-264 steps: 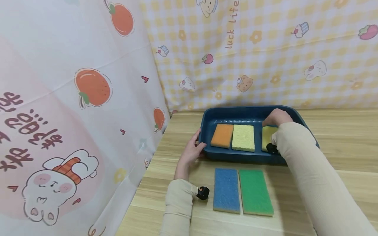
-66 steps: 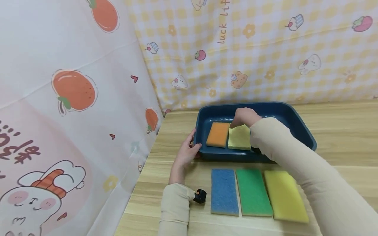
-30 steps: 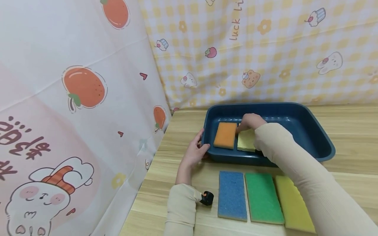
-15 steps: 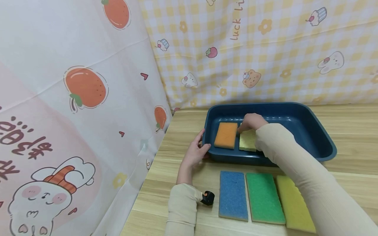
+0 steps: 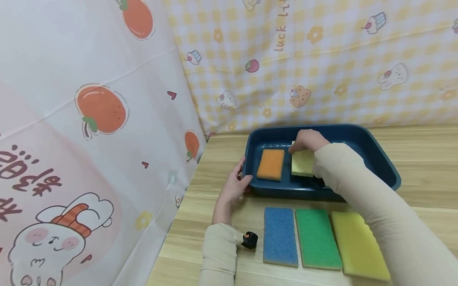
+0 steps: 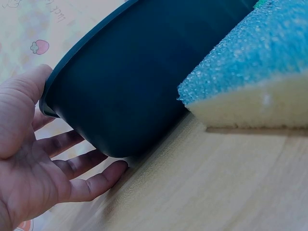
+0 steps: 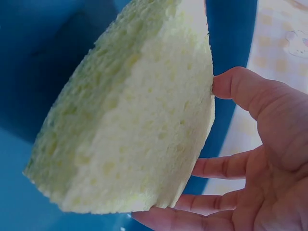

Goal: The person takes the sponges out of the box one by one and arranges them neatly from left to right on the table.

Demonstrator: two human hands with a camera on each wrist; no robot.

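My right hand [image 5: 310, 140] reaches into the dark blue rectangular tray [image 5: 361, 159] and pinches a pale yellow sponge [image 5: 302, 163] by its edges, tilted and raised off the tray floor. The right wrist view has the thumb on one edge of this sponge [image 7: 139, 115] and the fingers at another, bending it slightly. My left hand [image 5: 233, 186] holds the tray's left front corner. Seen from the left wrist, its thumb is at the rim of the tray [image 6: 120, 86], with the fingers under and along the outer wall. An orange sponge [image 5: 270, 165] lies flat at the tray's left.
In front of the tray, a blue scouring sponge [image 5: 280, 236], a green one [image 5: 317, 238] and a yellow one [image 5: 359, 244] lie in a row on the wooden table [image 5: 186, 238]. A printed cloth [image 5: 322, 71] hangs close behind the tray, another cloth [image 5: 150, 190] on the left.
The yellow sponge went from the tray to the table, right of the green one. Lately my right hand has lifted the pale yellow sponge away from the orange one. The left hand stays put.
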